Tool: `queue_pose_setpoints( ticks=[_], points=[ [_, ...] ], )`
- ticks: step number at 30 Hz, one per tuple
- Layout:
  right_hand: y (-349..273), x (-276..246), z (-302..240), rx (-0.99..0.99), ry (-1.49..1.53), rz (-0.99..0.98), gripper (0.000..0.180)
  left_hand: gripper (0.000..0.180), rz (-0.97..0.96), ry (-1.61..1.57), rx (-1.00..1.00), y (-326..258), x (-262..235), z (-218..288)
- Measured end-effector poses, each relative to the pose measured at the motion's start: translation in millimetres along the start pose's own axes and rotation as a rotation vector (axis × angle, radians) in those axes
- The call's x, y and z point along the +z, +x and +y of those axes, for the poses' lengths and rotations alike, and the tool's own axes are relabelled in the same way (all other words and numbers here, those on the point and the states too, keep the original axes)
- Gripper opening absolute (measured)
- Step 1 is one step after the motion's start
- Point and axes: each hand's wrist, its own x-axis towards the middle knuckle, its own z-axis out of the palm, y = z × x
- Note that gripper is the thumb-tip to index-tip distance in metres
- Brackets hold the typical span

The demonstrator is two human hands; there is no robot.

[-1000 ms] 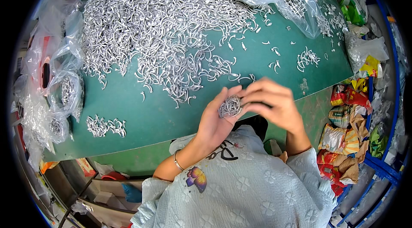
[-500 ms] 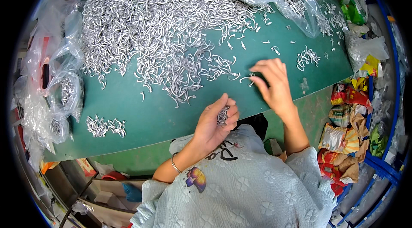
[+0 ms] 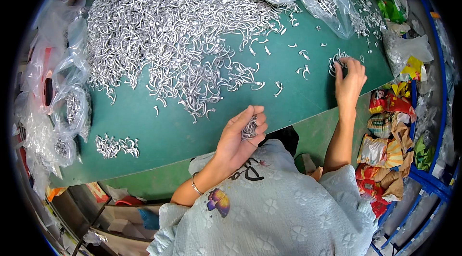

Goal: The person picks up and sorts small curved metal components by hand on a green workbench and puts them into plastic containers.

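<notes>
Near the table's front edge, my left hand (image 3: pixel 240 135) is closed around several small curved silver metal pieces (image 3: pixel 250 129), which show between thumb and fingers. My right hand (image 3: pixel 351 85) reaches over a small pile of the same pieces (image 3: pixel 332 63) on the right. Its fingers and thumb curl down at the pile; what they pinch, if anything, is hidden. A large heap of curved metal pieces (image 3: pixel 159 29) covers the back and middle of the green table (image 3: pixel 192 140). Single loose pieces (image 3: pixel 278 88) lie between the heap and my right hand.
Another small pile (image 3: pixel 117 146) sits at the left front. Clear plastic bags with metal pieces stand at the left edge (image 3: pixel 72 97) and back right (image 3: pixel 327 5). A blue rack (image 3: pixel 430 174) and colourful packages (image 3: pixel 382 152) are right of the table.
My right hand has moved right, from the loose pieces near the table's middle to the small right pile. My left hand still holds its metal pieces in nearly the same place.
</notes>
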Motion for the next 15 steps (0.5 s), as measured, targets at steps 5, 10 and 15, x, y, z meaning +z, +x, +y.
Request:
queue_pose_setpoints(
  ticks=[5, 10, 15],
  points=[
    [-24, -10, -69, -0.196, 0.442, -0.294, 0.019, 0.021, -0.082, -0.083, -0.016, 6, -12, -2],
    [-28, -4, -83, -0.115, 0.559, -0.325, 0.015, 0.022, -0.052, -0.082, -0.003, 4, -9, 0],
    [-29, -5, -82, -0.098, 0.481, -0.344, 0.016, 0.023, -0.014, -0.031, 0.029, 3, -6, -1]
  ],
)
